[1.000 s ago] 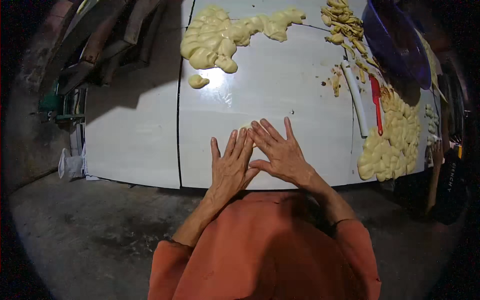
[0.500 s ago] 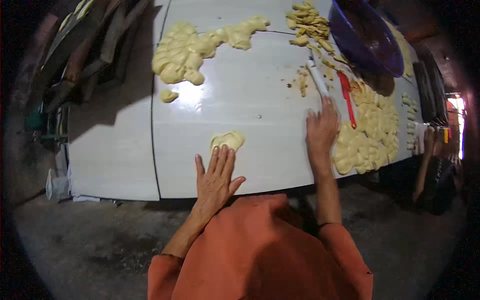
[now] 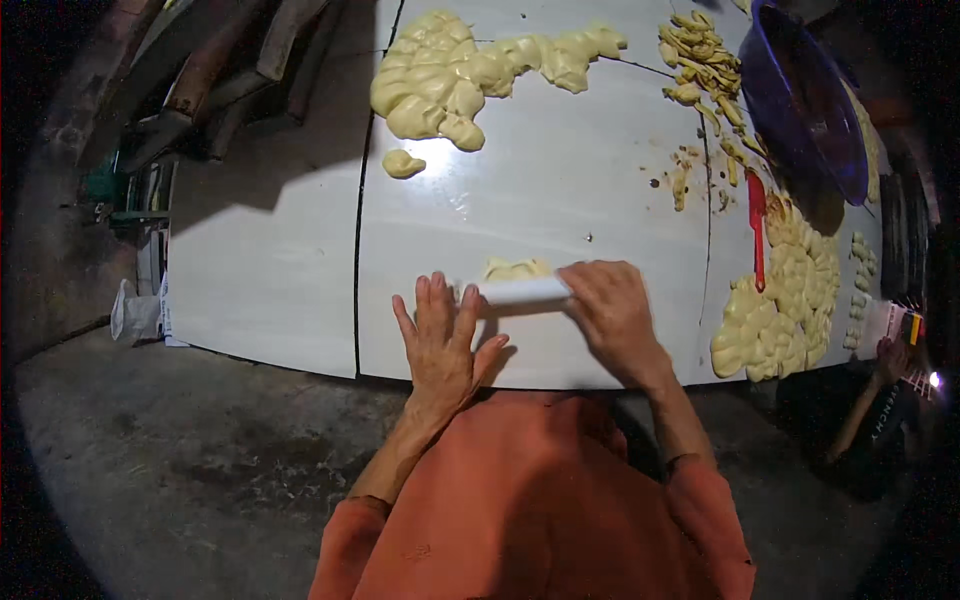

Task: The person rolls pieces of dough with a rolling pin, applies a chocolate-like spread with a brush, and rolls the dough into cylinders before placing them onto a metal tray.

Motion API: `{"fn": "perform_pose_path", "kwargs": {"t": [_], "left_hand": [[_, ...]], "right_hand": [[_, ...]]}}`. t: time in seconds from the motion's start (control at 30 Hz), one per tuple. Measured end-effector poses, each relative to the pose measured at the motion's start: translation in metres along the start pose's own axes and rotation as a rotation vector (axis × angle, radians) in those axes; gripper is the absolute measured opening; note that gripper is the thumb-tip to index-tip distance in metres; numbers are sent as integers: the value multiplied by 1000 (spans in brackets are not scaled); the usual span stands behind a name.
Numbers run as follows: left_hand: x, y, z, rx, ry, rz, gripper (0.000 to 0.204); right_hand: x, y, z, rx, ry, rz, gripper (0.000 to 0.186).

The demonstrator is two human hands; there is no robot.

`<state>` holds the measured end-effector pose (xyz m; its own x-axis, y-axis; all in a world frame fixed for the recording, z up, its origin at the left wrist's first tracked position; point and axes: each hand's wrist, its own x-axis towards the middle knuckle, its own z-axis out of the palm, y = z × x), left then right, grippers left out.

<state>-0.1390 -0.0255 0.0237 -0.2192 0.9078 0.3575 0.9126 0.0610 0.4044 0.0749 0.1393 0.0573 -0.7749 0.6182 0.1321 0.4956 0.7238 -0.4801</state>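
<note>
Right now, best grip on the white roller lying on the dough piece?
Probably the two ends of the white roller, palms down from above on the person's side. It lies crosswise, flat on the small dough piece; the left hand already rests at its left end and the right hand covers the right end. The bare middle sits over the dough.

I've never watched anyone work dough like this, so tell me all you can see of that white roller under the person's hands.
The white roller is a smooth, plain cylinder, perhaps plastic, lying flat and crosswise near the front edge of the white table. The left hand rests flat with its fingertips on the roller's left end; the right hand covers its right end. A small flattened piece of yellow dough shows just behind it, partly hidden; whether the roller touches it cannot be told.
</note>
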Motion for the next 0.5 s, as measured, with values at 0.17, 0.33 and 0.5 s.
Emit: {"fn": "perform_pose_path", "kwargs": {"t": [0.17, 0.33, 0.5], "left_hand": [[36, -9, 10, 114, -313, -211, 61], [93, -33, 28, 124, -264, -247, 54], [159, -57, 49, 155, -76, -212, 61]], "right_hand": [[26, -7, 24, -215, -122, 41, 58], [77, 5, 50, -420, -126, 219, 60], [146, 26, 48, -422, 98, 308, 63]]}}
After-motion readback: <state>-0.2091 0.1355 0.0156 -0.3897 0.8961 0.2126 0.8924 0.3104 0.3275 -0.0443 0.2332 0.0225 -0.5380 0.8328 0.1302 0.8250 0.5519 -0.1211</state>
